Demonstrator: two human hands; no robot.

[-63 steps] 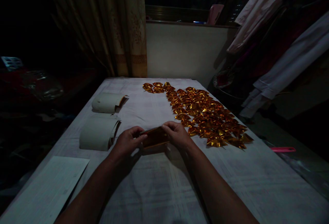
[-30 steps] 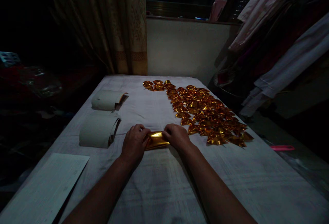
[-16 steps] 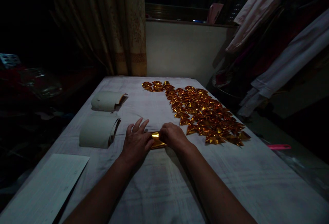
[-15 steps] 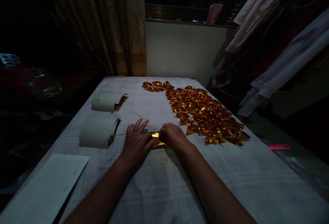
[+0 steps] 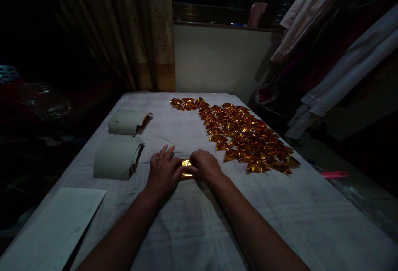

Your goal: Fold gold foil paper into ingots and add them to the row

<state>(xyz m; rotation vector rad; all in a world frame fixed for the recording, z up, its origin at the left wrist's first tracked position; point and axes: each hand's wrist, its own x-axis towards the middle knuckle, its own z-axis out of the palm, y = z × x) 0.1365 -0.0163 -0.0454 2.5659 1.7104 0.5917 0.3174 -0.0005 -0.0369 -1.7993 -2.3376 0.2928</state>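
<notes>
A folded piece of gold foil paper point(image 5: 187, 175) lies flat on the cloth-covered table, between my two hands. Over its left end rests my left hand point(image 5: 163, 169), fingers spread and the thumb pressing on the foil. My right hand point(image 5: 205, 166) is closed at the other end, thumb and fingertips pinched on the foil's edge. Parts of the foil are hidden under the fingers. Beyond my right hand lie many folded gold foil pieces point(image 5: 245, 134) with pointed ends, with a smaller group point(image 5: 188, 104) toward the far edge.
Two curled stacks of pale paper, a nearer one point(image 5: 113, 159) and a farther one point(image 5: 126, 122), lie on the left. A flat white sheet point(image 5: 59, 225) is at the near left. The table's cloth point(image 5: 280, 225) is pale plaid. Clothes point(image 5: 345, 67) hang at the right.
My right hand has shifted slightly left along the foil, toward my left hand, and less foil shows between them. The view has shifted a little.
</notes>
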